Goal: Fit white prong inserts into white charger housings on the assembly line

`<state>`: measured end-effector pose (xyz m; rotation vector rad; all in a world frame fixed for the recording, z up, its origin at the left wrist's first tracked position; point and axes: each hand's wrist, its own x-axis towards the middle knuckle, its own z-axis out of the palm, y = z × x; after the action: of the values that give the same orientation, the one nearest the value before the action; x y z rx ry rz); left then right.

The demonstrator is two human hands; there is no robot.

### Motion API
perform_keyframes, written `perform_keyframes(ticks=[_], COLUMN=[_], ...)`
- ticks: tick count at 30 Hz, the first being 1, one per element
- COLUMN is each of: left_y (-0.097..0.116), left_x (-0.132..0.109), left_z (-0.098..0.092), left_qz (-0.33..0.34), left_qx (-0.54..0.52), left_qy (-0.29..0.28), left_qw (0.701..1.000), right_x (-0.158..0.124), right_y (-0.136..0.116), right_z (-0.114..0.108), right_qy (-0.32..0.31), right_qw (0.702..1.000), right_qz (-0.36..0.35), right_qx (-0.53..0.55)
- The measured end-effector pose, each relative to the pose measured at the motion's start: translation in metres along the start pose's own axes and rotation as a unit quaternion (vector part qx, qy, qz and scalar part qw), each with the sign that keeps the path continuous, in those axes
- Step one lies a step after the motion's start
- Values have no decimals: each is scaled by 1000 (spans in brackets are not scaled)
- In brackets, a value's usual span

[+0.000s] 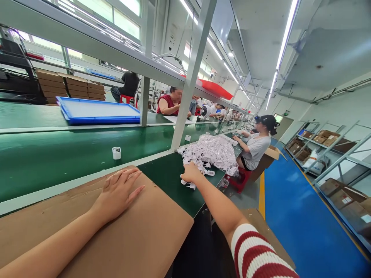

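Right hand point(191, 172) at the heap of white plastic parts point(189, 152), left hand point(119, 193) flat on cardboard point(139, 231)

The white plastic parts lie heaped on the dark green counter point(165, 173), right at the fingers of the right hand and beyond it. Many of them sit in or under a clear plastic bag point(218, 148) just past that hand, while loose ones are scattered around its fingertips and to its right. The right hand is lowered with its fingers bent among the parts; whether it pinches one cannot be told. A red-and-white striped sleeve point(257, 251) covers the upper part of that arm.

The left hand rests palm down, its fingers stretched out and the thumb apart, on the brown cardboard that covers the near part of the counter. Of the two hands, only the right is at the parts.

Beyond the left hand runs a green belt point(58, 154), with one white piece point(116, 153) standing on it straight ahead of that hand. Farther past the belt is a blue-rimmed tray point(98, 121). Ahead of the right hand, past the loose parts, rises a pale metal post point(189, 85). Beyond the bag, to the right hand's right, a co-worker in a white shirt point(256, 144) sits on a red stool point(243, 181).
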<state>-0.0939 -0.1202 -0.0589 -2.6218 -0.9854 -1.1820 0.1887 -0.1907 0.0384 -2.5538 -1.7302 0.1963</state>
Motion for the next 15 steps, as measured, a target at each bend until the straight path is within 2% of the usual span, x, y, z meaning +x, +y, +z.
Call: perform_keyframes(ticks=[7,15], left_y=[-7,2], left_x=[-2,6], left_z=[-2,-14], left_qz=[-29,-98], left_qx=[-13,-43], left_qy=[-40,-165], left_qw=[999,980], right_x=[19,33], right_y=[-31,-52], right_z=[0,-1], right_qy=[16,26], right_qw=[998,997], right_qz=[-48,-65], right_qx=[24,11])
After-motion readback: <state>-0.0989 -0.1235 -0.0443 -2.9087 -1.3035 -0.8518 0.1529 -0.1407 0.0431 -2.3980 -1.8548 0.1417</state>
